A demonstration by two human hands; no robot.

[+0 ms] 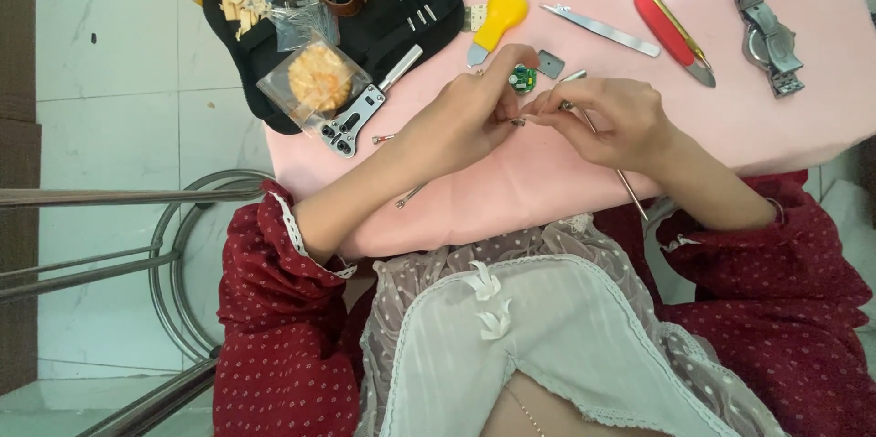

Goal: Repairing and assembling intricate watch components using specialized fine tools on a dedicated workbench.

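- Head view, looking down: we see both of the person's hands meeting over a pink surface (566, 172), red dotted sleeves below.
- The left hand (461, 122) has its fingers (507, 113) pressed together, pinching a tiny dark part (517, 121) at the fingertips; we cannot tell what the part is.
- The right hand (607, 122) closes its fingers around a thin metal tool (630, 186). Its long axis runs diagonally, from the tip near the tiny part down and away toward the person's right sleeve.
- The tiny part lies right between the two hands, touching the left fingertips, with the tool tip just beside it on the right.
- Just beyond the fingertips sits a small green round watch movement (523, 79), with a small grey square plate (551, 64) beside it.
- Further out we find a yellow-handled knife (497, 19), flat tweezers (602, 31), a red-handled tool (666, 31), a metal wristwatch (768, 40), and a black tool pouch (365, 26) with a case wrench (360, 113).
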